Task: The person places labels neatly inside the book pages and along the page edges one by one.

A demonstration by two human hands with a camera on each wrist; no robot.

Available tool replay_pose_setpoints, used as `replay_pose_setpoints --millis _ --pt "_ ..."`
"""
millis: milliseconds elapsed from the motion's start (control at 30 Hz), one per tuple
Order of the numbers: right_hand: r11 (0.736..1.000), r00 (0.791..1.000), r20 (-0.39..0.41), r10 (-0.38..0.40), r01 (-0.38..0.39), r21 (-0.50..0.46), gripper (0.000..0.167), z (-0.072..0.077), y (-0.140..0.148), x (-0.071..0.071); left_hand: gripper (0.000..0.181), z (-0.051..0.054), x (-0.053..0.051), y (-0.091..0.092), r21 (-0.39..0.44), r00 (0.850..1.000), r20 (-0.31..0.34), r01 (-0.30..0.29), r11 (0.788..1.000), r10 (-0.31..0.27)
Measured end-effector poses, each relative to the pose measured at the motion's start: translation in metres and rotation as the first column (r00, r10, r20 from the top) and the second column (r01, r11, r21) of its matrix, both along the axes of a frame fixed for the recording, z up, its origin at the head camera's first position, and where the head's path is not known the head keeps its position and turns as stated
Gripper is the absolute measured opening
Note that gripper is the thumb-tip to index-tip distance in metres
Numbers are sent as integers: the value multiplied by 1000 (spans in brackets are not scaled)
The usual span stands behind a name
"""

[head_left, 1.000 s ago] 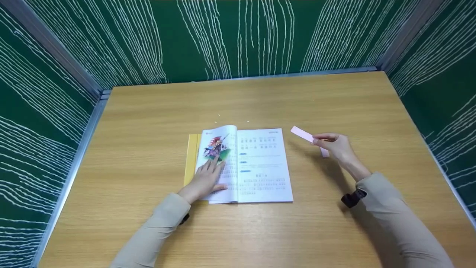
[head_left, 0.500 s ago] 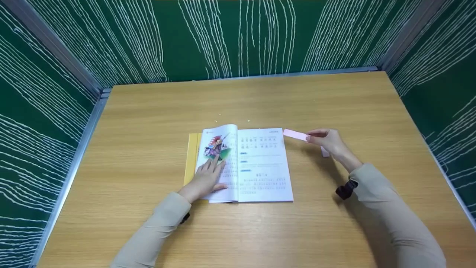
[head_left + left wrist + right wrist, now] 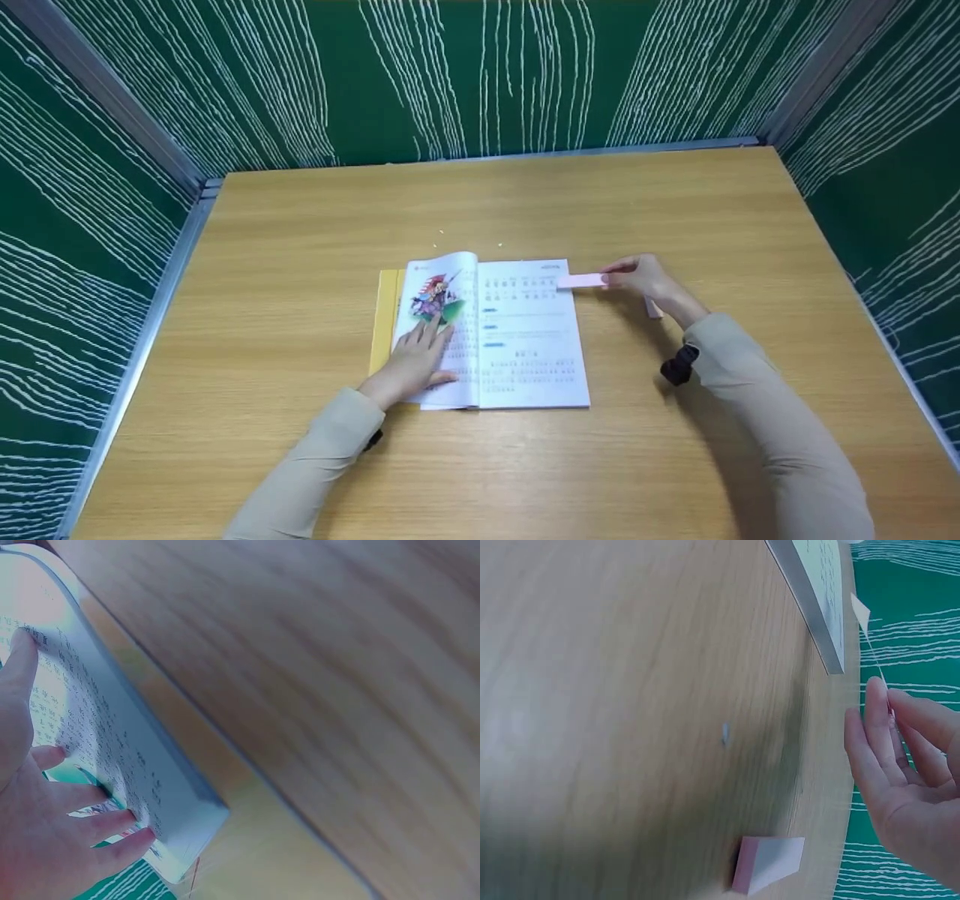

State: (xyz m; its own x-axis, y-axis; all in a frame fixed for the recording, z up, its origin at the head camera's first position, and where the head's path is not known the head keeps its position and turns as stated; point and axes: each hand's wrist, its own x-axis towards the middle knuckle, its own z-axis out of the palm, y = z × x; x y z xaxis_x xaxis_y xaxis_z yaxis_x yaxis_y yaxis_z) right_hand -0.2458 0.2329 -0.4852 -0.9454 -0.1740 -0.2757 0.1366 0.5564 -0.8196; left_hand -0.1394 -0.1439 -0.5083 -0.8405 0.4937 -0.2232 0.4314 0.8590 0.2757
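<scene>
An open book (image 3: 532,322) lies on the table, with a coloured figure on its left page and print on both pages. My left hand (image 3: 412,364) rests on the left page with straight, spread fingers; in the left wrist view the same hand (image 3: 60,832) spans the printed lines. Between thumb and fingers, my right hand (image 3: 646,281) pinches a narrow pink sticky note (image 3: 579,281). The note's free end overlaps the upper right edge of the right page; contact cannot be told. Below the right hand sits a small pink sticky-note pad (image 3: 774,862), partly hidden in the head view.
A yellow cover or book (image 3: 385,319) sticks out beneath the open book's left side. Tiny pale scraps (image 3: 441,232) lie beyond the book. The wooden table (image 3: 300,225) is bordered by green walls (image 3: 360,82) with white streaks.
My right hand has moved left with the sticky note, whose tip went from beside the book to over the right page. It turned to nearly level. My left hand stayed in place.
</scene>
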Motion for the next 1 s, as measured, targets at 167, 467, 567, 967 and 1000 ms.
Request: replay_pose_setpoints --millis 167,467,567,967,1000 --pt "999 1000 21 13 -12 -46 30 -1 -5 -4 82 -1 0 0 -4 1000 -8 1 1000 -1" --pt "999 997 75 13 -9 -47 30 -4 -9 -11 80 -2 -1 0 -11 1000 -20 7 1000 -8" --pt "999 997 75 11 -8 -32 29 -6 -10 -13 80 -2 -1 0 -9 1000 -19 8 1000 -8" --pt "995 996 88 -20 28 -98 30 -12 -13 -16 81 -4 -1 0 -8 1000 -26 6 1000 -6" --pt "993 996 88 -24 34 -111 30 -13 -13 -16 81 -5 -1 0 -4 1000 -26 6 1000 -6"
